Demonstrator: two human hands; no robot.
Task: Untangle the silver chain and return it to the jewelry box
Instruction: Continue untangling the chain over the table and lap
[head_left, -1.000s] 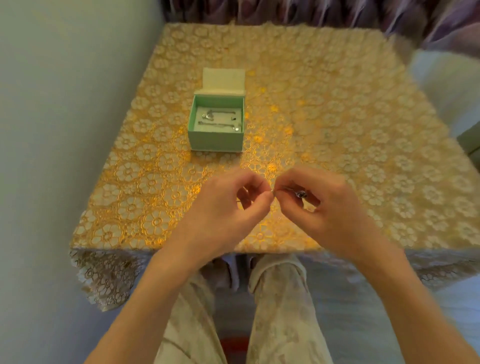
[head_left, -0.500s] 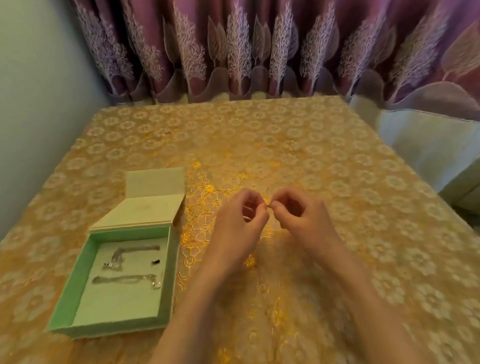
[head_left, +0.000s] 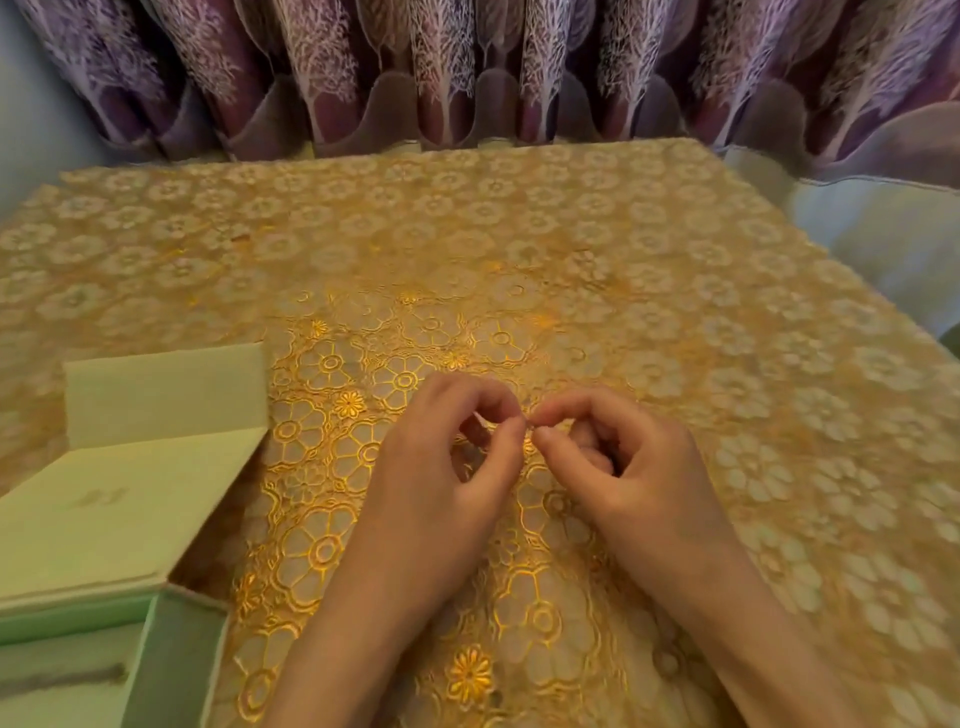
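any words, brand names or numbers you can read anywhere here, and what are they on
None can be read.
Inside of the open lid of the green jewelry box: a faint dark mark, maybe a printed logo, too blurred to read.
Gold floral tablecloth and purple tree-print curtain: pattern only, no text.

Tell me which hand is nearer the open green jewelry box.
Left. The left hand works over the gold tablecloth just right of the jewelry box and its folded-back lid. The right hand lies beyond the left, farther from it.
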